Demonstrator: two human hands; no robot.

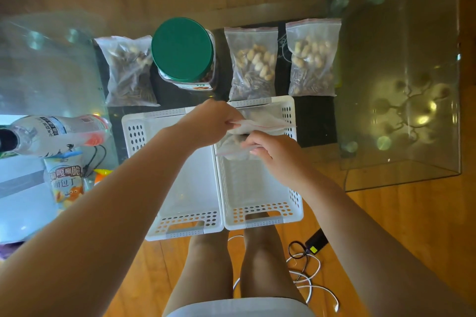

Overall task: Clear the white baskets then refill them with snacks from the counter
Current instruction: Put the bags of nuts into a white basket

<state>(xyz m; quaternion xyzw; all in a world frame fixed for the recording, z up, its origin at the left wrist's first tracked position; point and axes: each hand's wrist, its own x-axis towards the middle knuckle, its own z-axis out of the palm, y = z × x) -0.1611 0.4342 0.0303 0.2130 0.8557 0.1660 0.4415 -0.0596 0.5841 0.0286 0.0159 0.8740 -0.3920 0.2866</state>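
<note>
— White perforated plastic baskets [260,216] — where?
— Side by side at the glass table's [401,157] edge. Left hand [206,121] and right hand [268,148] pinch clear zip bags [265,121] over the right one.

Landmark: right white basket [260,211]
Left hand [208,121]: pinching zip bag [260,123] above it
Right hand [270,149]: gripping a second bag [231,148]
Left basket [185,224]: touching alongside
Green-lidded jar [183,49]: beyond

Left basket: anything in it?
No, the left basket shows only its bare white floor; the one zip bag in hand hangs over the right basket.
</note>
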